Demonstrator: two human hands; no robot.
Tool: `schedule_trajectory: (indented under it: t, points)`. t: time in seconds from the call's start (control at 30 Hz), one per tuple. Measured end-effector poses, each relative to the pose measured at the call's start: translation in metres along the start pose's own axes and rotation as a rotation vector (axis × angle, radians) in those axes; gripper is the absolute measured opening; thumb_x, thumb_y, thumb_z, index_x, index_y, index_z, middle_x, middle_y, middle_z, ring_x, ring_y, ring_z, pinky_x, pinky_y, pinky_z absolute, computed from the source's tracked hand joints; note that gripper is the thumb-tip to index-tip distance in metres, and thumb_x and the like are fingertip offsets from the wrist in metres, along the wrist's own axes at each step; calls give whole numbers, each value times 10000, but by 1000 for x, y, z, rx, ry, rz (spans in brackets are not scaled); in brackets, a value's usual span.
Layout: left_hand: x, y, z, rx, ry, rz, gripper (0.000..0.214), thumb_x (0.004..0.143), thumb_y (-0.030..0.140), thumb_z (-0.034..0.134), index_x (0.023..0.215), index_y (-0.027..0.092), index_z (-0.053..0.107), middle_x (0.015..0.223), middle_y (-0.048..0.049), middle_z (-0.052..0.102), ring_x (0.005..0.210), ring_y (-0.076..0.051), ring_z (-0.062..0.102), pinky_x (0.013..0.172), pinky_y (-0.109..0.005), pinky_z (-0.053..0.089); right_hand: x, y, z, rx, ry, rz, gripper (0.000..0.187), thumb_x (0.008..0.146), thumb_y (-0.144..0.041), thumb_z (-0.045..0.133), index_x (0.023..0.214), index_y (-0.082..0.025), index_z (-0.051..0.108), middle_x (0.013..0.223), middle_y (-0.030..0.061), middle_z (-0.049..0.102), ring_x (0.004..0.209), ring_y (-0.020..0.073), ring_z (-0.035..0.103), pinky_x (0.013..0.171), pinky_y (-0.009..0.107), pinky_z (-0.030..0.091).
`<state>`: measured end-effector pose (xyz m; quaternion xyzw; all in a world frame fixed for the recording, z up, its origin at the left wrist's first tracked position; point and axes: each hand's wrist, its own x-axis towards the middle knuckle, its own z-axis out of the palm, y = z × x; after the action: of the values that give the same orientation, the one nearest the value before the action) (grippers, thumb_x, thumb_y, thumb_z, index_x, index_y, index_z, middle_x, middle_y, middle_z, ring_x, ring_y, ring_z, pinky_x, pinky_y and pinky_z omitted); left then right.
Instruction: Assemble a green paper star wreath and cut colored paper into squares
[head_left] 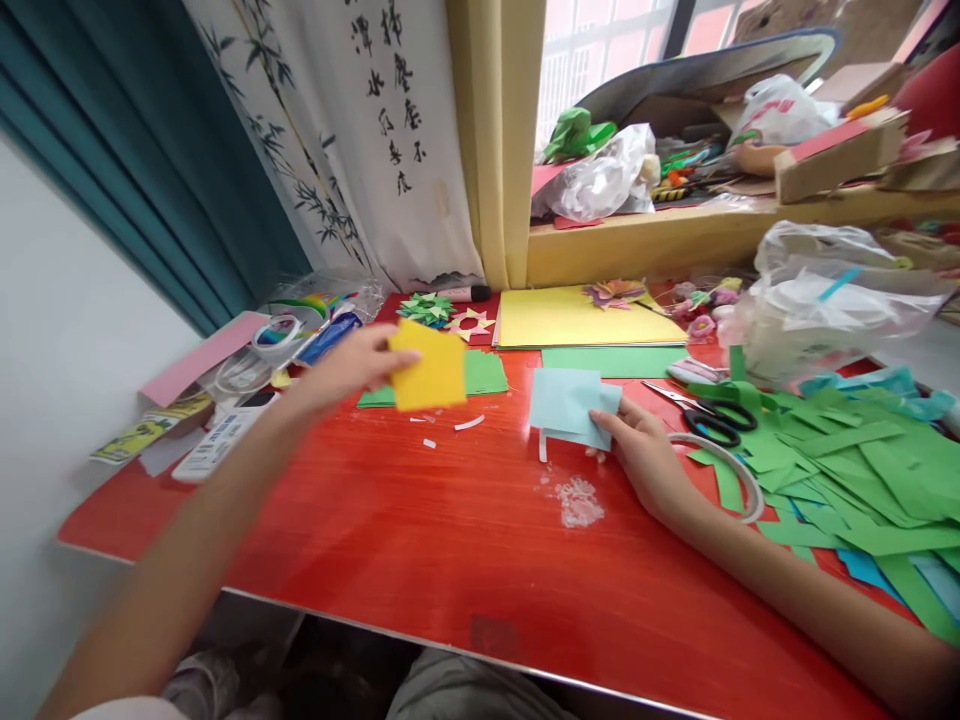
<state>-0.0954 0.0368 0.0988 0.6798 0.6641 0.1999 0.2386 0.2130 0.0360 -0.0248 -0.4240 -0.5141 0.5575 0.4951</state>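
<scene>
My left hand point(367, 360) pinches a yellow paper square point(429, 366) by its left edge, held above the table. Behind and below that square lie green paper sheets point(486, 373). Further right, my right hand point(637, 440) grips light blue paper squares point(566, 405) at their right side, with the thumb on top. The blue pieces overlap unevenly, and a narrow white strip point(543, 446) shows under their lower left edge. Scissors with black handles point(709, 415) lie just beyond my right hand, and a roll of tape point(739, 480) rests beside my right wrist.
Green paper strips point(862, 460) are heaped on the right of the red table point(420, 550). Small white scraps point(579, 502) lie near the middle. Yellow sheets point(577, 318) and a green folded-paper ornament point(426, 310) sit at the back. A white calculator-like device point(225, 437) is on the left.
</scene>
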Motion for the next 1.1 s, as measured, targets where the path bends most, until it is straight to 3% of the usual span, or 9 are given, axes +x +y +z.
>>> schedule_trajectory:
  t: [0.1, 0.17, 0.23, 0.37, 0.5, 0.73, 0.87, 0.97, 1.1]
  points:
    - [-7, 17, 64, -177, -283, 15, 262, 758, 386, 555, 863, 146, 531, 703, -6, 552, 487, -68, 448, 410, -189, 316, -2, -2, 0, -51, -11, -14, 266, 786, -367, 552, 982, -188, 551, 733, -12, 531, 538, 98, 462, 444, 214, 393]
    - [-7, 19, 94, -246, -418, 29, 238, 758, 368, 559, 844, 149, 524, 634, 12, 526, 442, -61, 428, 382, -187, 316, -3, -3, 1, -68, -6, -15, 260, 794, -361, 551, 990, -191, 553, 758, -7, 536, 554, 97, 461, 459, 211, 390]
    - [-5, 15, 109, -343, -507, -1, 256, 778, 356, 532, 928, 150, 506, 583, 25, 509, 430, -75, 453, 369, -186, 334, -4, -4, 1, -79, -1, -10, 267, 800, -359, 542, 1014, -199, 554, 778, -3, 544, 563, 101, 454, 469, 213, 382]
    - [-5, 4, 113, -612, -566, -48, 263, 761, 278, 546, 974, 129, 507, 693, -18, 564, 596, -116, 578, 477, -218, 460, -3, -5, 2, -101, -9, 17, 313, 803, -378, 523, 1066, -210, 547, 851, 14, 586, 599, 123, 480, 483, 224, 390]
    - [-7, -2, 114, -628, -498, -69, 265, 720, 256, 582, 948, 133, 527, 702, -7, 550, 540, -91, 529, 434, -210, 445, -4, -6, 3, -116, -10, 27, 317, 800, -371, 529, 1073, -210, 548, 934, 25, 600, 656, 135, 515, 531, 234, 419]
    - [-10, -1, 122, -366, -321, -92, 137, 728, 292, 537, 760, 187, 456, 534, 76, 436, 341, -44, 329, 345, -192, 238, -4, -4, 1, -150, 1, 11, 245, 812, -400, 521, 950, -199, 544, 766, -2, 545, 552, 106, 462, 487, 226, 405]
    - [-10, -4, 121, -134, -234, 5, 218, 704, 338, 568, 637, 191, 421, 558, 41, 473, 468, -94, 411, 443, -228, 269, -5, -5, 2, -222, 3, -6, 245, 794, -437, 539, 846, -199, 527, 741, 0, 535, 603, 122, 491, 527, 231, 417]
    - [-13, -1, 117, 21, -117, 81, 210, 729, 379, 556, 667, 202, 462, 698, -12, 563, 633, -156, 494, 549, -276, 331, -6, -7, 3, -229, -23, -3, 241, 789, -429, 554, 866, -202, 532, 818, 14, 567, 701, 143, 527, 582, 234, 430]
    - [-21, 11, 115, -144, 35, 112, 193, 858, 371, 386, 878, 227, 512, 957, -34, 593, 866, -177, 533, 726, -301, 382, -9, -8, 6, -159, -102, 19, 235, 793, -398, 566, 915, -199, 540, 874, 20, 584, 731, 145, 537, 614, 240, 432]
